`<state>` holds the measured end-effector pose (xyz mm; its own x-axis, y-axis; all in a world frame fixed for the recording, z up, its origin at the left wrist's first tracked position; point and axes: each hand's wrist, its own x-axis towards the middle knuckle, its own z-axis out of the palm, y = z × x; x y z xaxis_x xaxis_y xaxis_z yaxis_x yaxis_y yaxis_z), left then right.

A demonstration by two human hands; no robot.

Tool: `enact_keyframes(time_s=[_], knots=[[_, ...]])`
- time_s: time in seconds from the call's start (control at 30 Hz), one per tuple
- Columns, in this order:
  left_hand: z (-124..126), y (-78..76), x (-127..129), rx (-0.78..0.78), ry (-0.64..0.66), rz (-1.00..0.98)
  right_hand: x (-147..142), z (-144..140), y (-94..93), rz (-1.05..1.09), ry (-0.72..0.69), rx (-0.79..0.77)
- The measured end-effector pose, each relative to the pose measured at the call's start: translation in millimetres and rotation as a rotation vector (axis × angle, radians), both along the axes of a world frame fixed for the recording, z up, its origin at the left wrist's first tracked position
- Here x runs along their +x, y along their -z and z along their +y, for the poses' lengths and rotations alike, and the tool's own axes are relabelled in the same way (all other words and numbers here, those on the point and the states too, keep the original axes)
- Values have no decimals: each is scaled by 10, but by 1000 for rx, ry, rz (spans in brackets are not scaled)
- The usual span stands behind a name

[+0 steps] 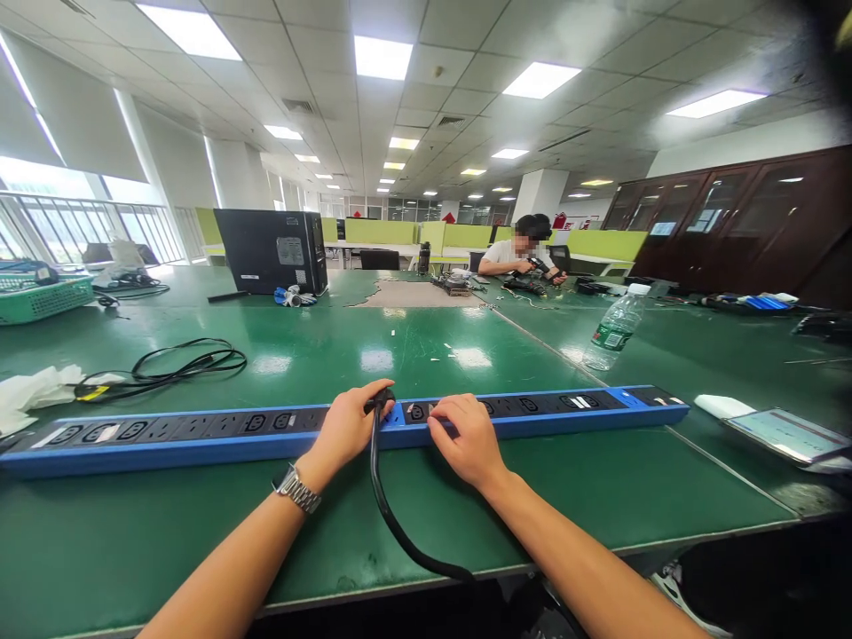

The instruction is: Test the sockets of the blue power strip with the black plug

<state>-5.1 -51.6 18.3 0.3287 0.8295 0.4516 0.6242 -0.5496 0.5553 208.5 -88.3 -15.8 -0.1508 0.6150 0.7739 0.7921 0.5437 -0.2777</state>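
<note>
A long blue power strip (219, 453) with a row of black sockets lies across the green table in front of me. My left hand (343, 428) is closed around a black plug (381, 399) at the strip's middle. From it a thick black power cord (382, 497) curves down over the table's front edge. Whether the plug sits in a socket is hidden by my fingers. Just to the right, my right hand (469, 440) rests at the strip, thumb and fingers pinched together by a socket. What is between those fingertips, if anything, I cannot make out.
Behind the strip lies a coiled black cable (193, 362) beside white paper (40, 390). A computer tower (270, 253) and green basket (50, 302) stand at left. A water bottle (613, 333) and tablet (792, 433) are at right. A co-worker (516, 255) sits across.
</note>
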Motion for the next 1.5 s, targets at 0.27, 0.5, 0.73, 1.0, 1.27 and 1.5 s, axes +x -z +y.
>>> enact_keyframes(time_s=[0.27, 0.5, 0.73, 1.0, 1.27, 1.5], knots=[[-63, 8, 10, 53, -11, 83, -2, -3, -3, 8, 0, -2], [-132, 19, 97, 141, -11, 211, 21, -7, -8, 85, 24, 11], [-104, 81, 151, 165, -134, -35, 32, -12, -17, 143, -36, 33], [-259, 96, 572, 269, 143, 124, 56, -25, -25, 59, -87, 61], [-173, 124, 238, 325, -76, 102, 450, 130, -15, 397, 315, 47], [-194, 138, 226, 219, -109, 92, 450, 177, 62, 217, 327, 48]])
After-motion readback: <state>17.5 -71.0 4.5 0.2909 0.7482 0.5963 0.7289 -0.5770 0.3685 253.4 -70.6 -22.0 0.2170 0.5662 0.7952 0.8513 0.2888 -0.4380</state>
